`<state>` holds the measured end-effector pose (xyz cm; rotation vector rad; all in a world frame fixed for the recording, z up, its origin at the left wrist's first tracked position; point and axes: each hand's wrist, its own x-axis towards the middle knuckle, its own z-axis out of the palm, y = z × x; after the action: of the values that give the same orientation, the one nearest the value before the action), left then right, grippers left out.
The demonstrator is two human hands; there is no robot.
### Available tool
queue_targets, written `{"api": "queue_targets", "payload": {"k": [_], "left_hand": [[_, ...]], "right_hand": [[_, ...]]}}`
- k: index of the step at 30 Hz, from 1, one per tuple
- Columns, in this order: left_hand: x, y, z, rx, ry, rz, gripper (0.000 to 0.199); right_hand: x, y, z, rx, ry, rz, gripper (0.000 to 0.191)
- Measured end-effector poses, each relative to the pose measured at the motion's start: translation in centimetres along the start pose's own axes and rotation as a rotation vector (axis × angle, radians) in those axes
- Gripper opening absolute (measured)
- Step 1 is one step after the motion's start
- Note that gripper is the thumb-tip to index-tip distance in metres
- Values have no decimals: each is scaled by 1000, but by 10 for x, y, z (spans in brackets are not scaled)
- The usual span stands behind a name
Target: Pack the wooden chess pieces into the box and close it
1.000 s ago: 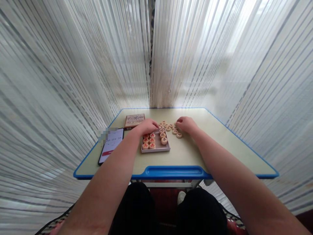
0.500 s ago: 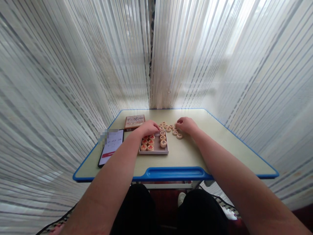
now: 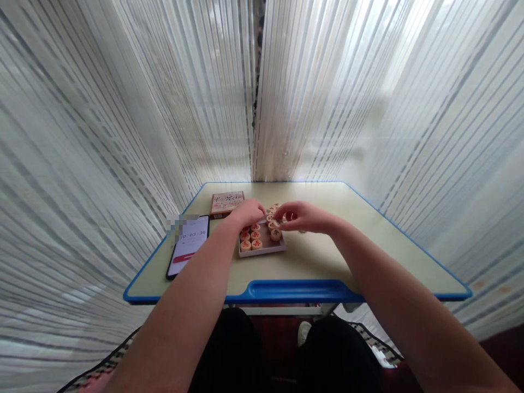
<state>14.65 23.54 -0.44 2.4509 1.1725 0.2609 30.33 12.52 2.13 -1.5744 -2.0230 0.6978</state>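
Observation:
A shallow pale tray (image 3: 266, 250) lies on the table, turned slightly. Round wooden pieces with red characters (image 3: 256, 244) fill its left part, and pieces with dark characters (image 3: 275, 234) stand along its right side. My left hand (image 3: 248, 212) rests at the tray's back left edge, its fingers curled; what they hold, if anything, is hidden. Over the tray's right side is my right hand (image 3: 301, 216), thumb and fingers bent around the dark-character pieces; whether a piece is between the fingertips is unclear. More loose pieces (image 3: 275, 207) lie behind the tray, partly covered by my right hand.
A phone (image 3: 188, 245) with a running timer lies at the table's left. A brown box (image 3: 226, 203) with writing stands behind my left hand. The table (image 3: 327, 262) has a blue rim and a blue trough (image 3: 297, 289) at its front edge. Striped curtains hang around it.
My right hand has moved left from the loose pieces to the tray's right side. The tray has shifted slightly right and turned a little. My left hand has stayed at its back edge.

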Motion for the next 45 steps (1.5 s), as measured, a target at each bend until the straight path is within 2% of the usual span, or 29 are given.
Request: {"api": "queue_targets", "payload": {"k": [3, 6, 12, 22, 36, 42, 45], "left_hand": [[0, -2, 0, 29, 53, 8, 31], [-1, -2, 0, 42, 96, -2, 35], [-1, -1, 1, 52, 69, 2, 34], [-2, 0, 0, 66, 66, 1, 34], [-4, 3, -1, 52, 41, -19, 35], [-3, 2, 0, 76, 71, -8, 33], [-2, 2, 0, 70, 72, -8, 32]], "right_hand": [[-7, -8, -2, 17, -191, -70, 28], [-8, -10, -3, -68, -255, -67, 26], [-7, -5, -2, -161, -190, -40, 27], [-4, -4, 3, -175, -196, -89, 27], [-3, -4, 3, -170, -212, -74, 31], [-4, -6, 3, -161, -238, -73, 27], [-3, -7, 5, -147, -173, -70, 22]]}}
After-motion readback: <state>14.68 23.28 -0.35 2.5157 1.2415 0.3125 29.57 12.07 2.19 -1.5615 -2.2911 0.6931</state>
